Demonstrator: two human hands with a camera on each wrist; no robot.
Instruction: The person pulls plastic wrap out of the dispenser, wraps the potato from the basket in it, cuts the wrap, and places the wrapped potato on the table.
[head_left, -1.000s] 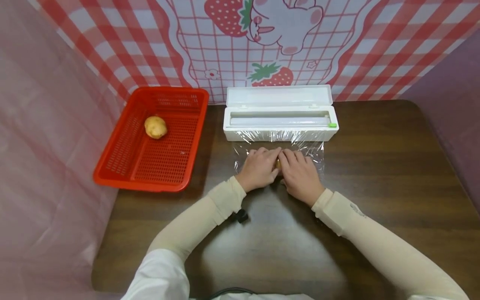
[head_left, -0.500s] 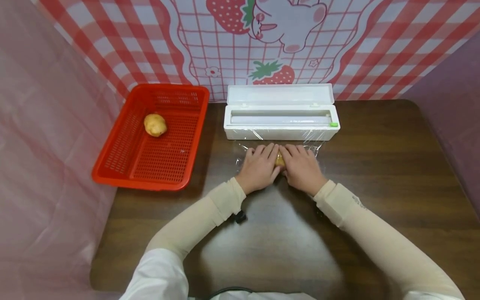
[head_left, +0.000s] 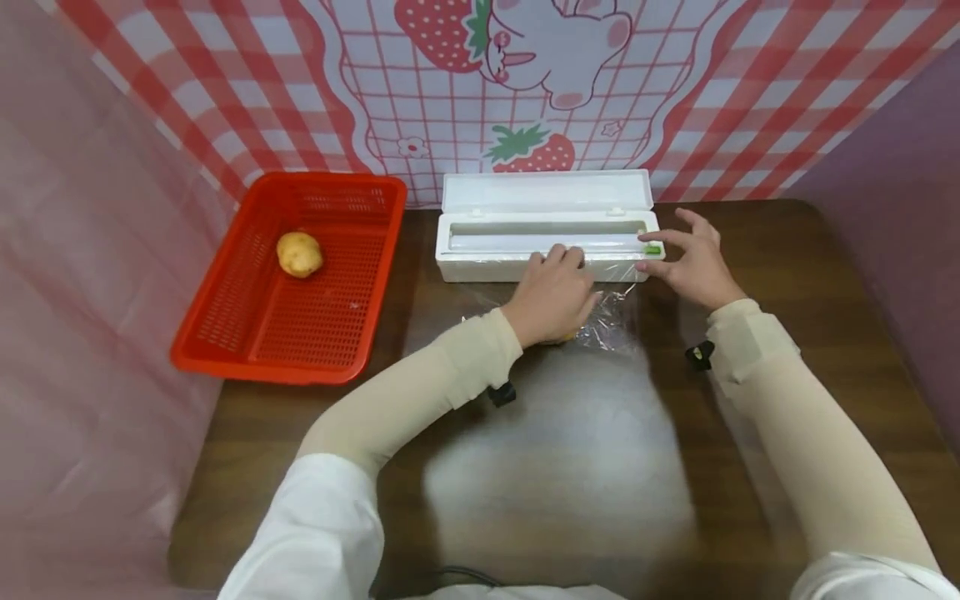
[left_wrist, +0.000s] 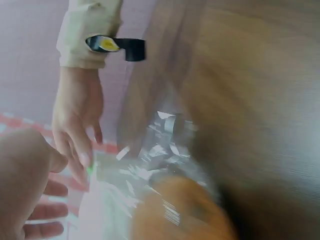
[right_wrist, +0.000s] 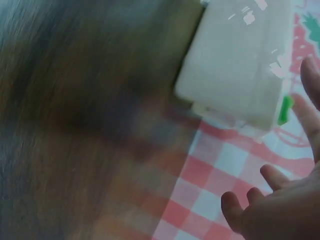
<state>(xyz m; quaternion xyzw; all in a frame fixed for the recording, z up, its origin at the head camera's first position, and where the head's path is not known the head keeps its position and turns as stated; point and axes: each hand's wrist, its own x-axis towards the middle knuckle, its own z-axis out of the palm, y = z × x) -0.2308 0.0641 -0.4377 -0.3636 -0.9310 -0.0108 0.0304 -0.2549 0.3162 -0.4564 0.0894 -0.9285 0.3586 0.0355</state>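
A white cling film dispenser [head_left: 487,271] stands with its lid up, a roll of film inside and a green slider [head_left: 652,250] at its right end. Clear cling film [head_left: 611,321] stretches from its front edge onto the table. Under the film lies a potato [left_wrist: 180,212], mostly hidden by my left hand in the head view. My left hand [head_left: 553,296] reaches over the potato, fingertips at the dispenser's front edge, holding nothing. Around the slider end, my right hand [head_left: 697,265] has its thumb and index finger spread apart, the index fingertip close to the green slider.
A red plastic basket [head_left: 363,325] at the left of the wooden table [head_left: 787,375] holds another potato [head_left: 300,254]. A checked strawberry-print cloth [head_left: 750,125] hangs right behind the dispenser. Pink cloth [head_left: 90,333] borders the left side.
Both hands were together pressing film around the potato. My right hand has left it and moved right to the slider end; my left hand has moved forward to the dispenser's front edge.
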